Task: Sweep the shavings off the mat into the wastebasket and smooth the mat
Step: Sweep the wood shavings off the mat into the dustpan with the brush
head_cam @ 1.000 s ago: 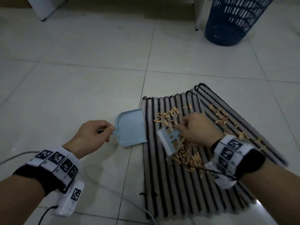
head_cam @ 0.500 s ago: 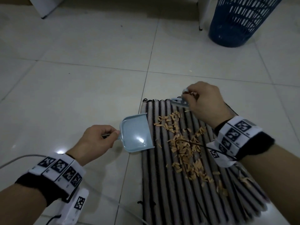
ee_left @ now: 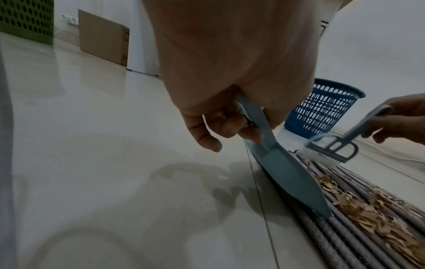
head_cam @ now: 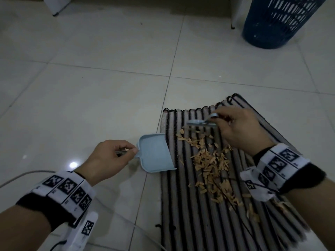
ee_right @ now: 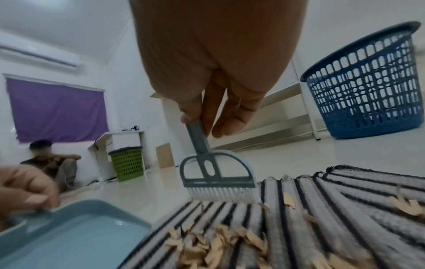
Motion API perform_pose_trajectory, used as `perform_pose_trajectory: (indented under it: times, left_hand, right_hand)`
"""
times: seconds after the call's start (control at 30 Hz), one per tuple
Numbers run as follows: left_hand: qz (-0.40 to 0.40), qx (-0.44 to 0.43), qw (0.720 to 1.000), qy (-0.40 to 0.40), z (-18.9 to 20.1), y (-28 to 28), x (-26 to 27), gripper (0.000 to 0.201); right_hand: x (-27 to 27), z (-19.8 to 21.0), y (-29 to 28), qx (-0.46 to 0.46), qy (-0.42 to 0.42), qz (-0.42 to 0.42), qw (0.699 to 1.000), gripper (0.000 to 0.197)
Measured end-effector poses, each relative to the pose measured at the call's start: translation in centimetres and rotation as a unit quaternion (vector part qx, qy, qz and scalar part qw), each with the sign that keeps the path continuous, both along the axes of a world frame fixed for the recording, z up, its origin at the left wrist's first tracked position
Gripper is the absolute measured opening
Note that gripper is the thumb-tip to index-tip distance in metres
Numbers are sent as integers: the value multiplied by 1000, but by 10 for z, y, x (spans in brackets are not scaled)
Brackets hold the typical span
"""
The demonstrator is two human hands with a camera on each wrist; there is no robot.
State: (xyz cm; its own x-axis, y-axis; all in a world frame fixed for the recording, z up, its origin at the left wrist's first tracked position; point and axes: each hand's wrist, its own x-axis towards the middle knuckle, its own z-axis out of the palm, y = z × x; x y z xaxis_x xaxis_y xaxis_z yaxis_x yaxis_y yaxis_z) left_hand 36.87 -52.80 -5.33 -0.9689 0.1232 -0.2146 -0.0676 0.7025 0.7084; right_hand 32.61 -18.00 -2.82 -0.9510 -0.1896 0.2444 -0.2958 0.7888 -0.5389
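Observation:
A grey mat with black stripes (head_cam: 195, 218) (ee_right: 306, 218) lies on the tiled floor, its right part rumpled. Tan wood shavings (head_cam: 210, 163) (ee_left: 368, 207) are heaped on its middle. My left hand (head_cam: 110, 156) (ee_left: 230, 125) pinches the handle of a light blue dustpan (head_cam: 155, 154) (ee_left: 289, 174) (ee_right: 69, 236), whose open lip lies on the mat's left edge. My right hand (head_cam: 239, 127) (ee_right: 207, 120) grips the handle of a small grey brush (head_cam: 201, 122) (ee_left: 331, 151) (ee_right: 218, 174); its white bristles stand on the mat's far end, behind the shavings. The blue wastebasket (head_cam: 279, 20) (ee_right: 368, 87) stands far right.
A white furniture leg (head_cam: 234, 11) stands left of the wastebasket. A cable (head_cam: 21, 175) runs over the floor by my left wrist. In the right wrist view a person (ee_right: 50, 163) sits by the far wall next to a green basket (ee_right: 126, 163). A cardboard box (ee_left: 103, 36) stands further off.
My right hand lifted the brush from the pile's near side to the mat's far end, then drew it slightly nearer. The left hand brought the dustpan's lip onto the mat's left edge.

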Motion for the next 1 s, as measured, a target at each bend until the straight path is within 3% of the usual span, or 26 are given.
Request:
perform_pose_trajectory:
  times: [0.07,0.13,0.23,0.43,0.6,0.7,0.9,1.0]
  left_hand:
    - [8,-2,1000,-12,2,1,-2,7]
    - [-2,-23,999,-28,1,1,-4,20]
    - [-52,-96,994,-20,2,2,-9,27]
    - [-86,-104,990,27,-7,-2,-10,28]
    - [-103,-114,987,47,-12,-4,-12,26]
    - [-106,-117,986,50,-12,-4,-14,37]
    - [-113,-118,986,44,-13,-6,-15,32]
    - [-124,-114,984,51,-13,-8,-13,43]
  right_hand:
    - [-11,0,-10,-36,13,-6,999,10]
    - [-19,-6,-24,-49,-23,17,998,12]
    - [-17,-16,-37,-5,-80,56,995,14]
    - [13,-8,-17,73,-107,105,986,12]
    - [9,13,-9,12,-65,57,996,14]
    - [-9,12,-25,-12,-27,39,999,13]
    - [-17,-2,-49,96,-97,116,984,15]
    - [-2,5,-36,106,-127,135,977,12]
